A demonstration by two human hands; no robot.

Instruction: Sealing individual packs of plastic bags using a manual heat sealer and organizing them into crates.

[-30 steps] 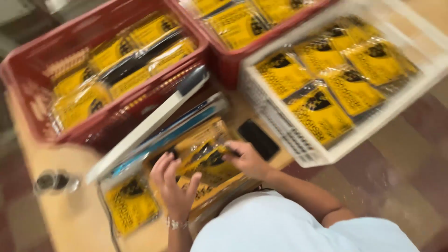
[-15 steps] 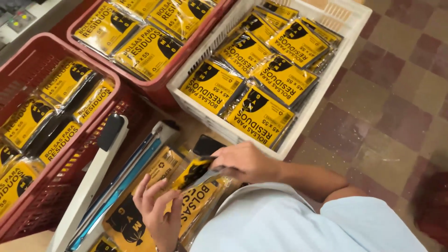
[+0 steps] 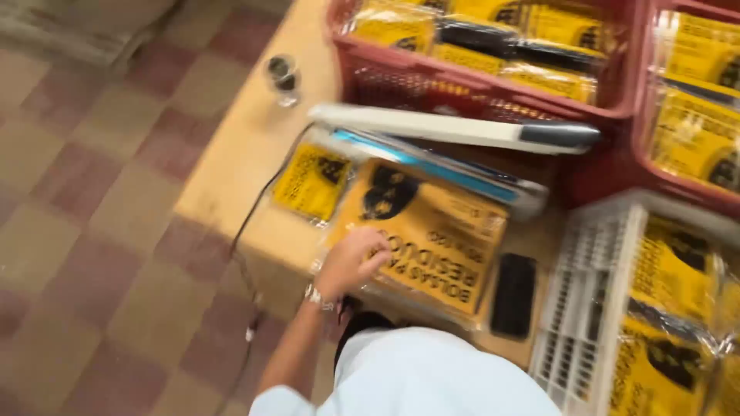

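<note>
Left hand [image 3: 351,262] lies flat, fingers curled, on yellow packet [image 3: 432,231], pinning it at worktop [image 3: 231,162] edge, six o'clock of sealer [image 3: 455,131]; right hand unseen.

white short-sleeved shirt [image 3: 416,377], beaded bracelet [image 3: 314,296] at left wrist

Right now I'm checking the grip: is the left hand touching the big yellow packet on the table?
Touching. The head view shows the left hand resting on the near left edge of the big yellow packet, fingers curled over it.

Left hand [image 3: 352,260] forward on a bent wrist, fingers [image 3: 375,248] curled downward; right hand unseen.
</note>
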